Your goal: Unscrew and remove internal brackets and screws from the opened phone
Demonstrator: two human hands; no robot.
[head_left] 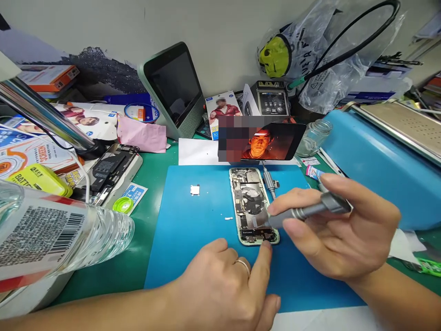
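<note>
An opened smartphone point(253, 204), its inner parts exposed, lies on a blue work mat point(193, 243). My left hand point(227, 285) wears a ring and rests at the phone's near end. Its index fingertip touches the lower edge, the other fingers are partly bent, and nothing is held. Above the phone's right side, my right hand point(341, 230) grips a grey screwdriver point(310, 209) between thumb and fingers. The tool slants down toward the phone's lower half, and its tip is blurred. A second screwdriver point(268, 179) lies just right of the phone.
Small metal plates, one a square silver piece point(195, 190), lie left of the phone. A propped phone playing video point(275, 141) stands behind. A water bottle point(69, 234) is at near left, another opened phone point(110, 170) beyond it. A blue machine point(365, 179) occupies the right.
</note>
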